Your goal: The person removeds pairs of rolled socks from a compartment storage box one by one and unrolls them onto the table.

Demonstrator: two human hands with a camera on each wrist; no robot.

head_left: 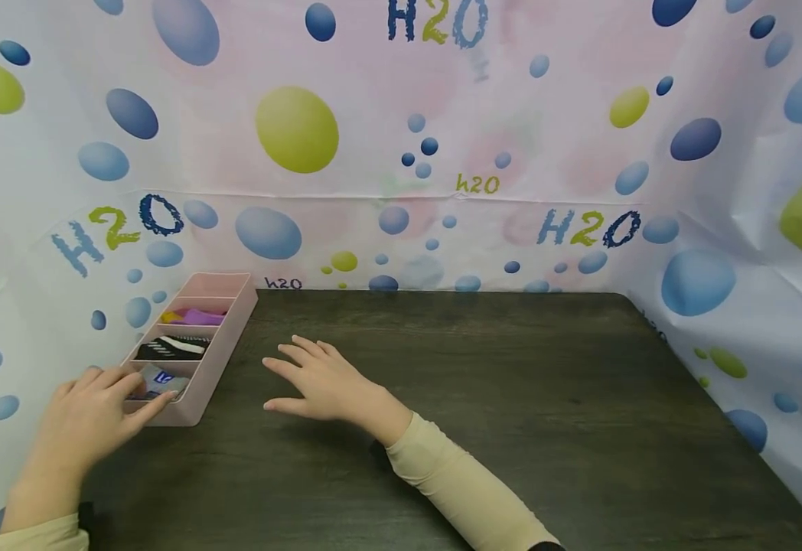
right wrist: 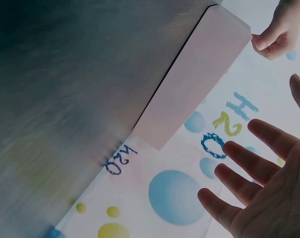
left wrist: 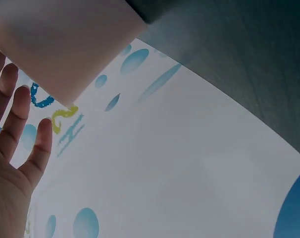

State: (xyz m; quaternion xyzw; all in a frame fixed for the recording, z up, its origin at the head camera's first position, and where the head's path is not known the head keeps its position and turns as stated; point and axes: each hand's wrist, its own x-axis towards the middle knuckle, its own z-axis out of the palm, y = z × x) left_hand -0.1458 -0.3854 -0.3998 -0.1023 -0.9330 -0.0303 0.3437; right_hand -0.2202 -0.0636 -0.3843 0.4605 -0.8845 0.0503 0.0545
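Note:
A pale pink divided box [head_left: 225, 360] stands at the left of the dark table. My left hand [head_left: 91, 417] is over its nearest compartment, thumb and index finger spread apart around a grey folded cloth item with a blue mark [head_left: 161, 380]. Whether the fingertips touch that item is hard to see. In the left wrist view, the left hand's [left wrist: 14, 144] other fingers extend loosely beside the box. My right hand [head_left: 325, 383] hovers to the right of the box, fingers spread and holding nothing. It shows with splayed fingers in the right wrist view too [right wrist: 269, 183].
Farther compartments of the box hold a black folded item with white stripes [head_left: 174, 348] and purple and yellow soft items [head_left: 197, 317]. The dark tabletop [head_left: 511, 398] extends to the right. A white sheet with bubble prints [head_left: 373, 99] hangs behind and at both sides.

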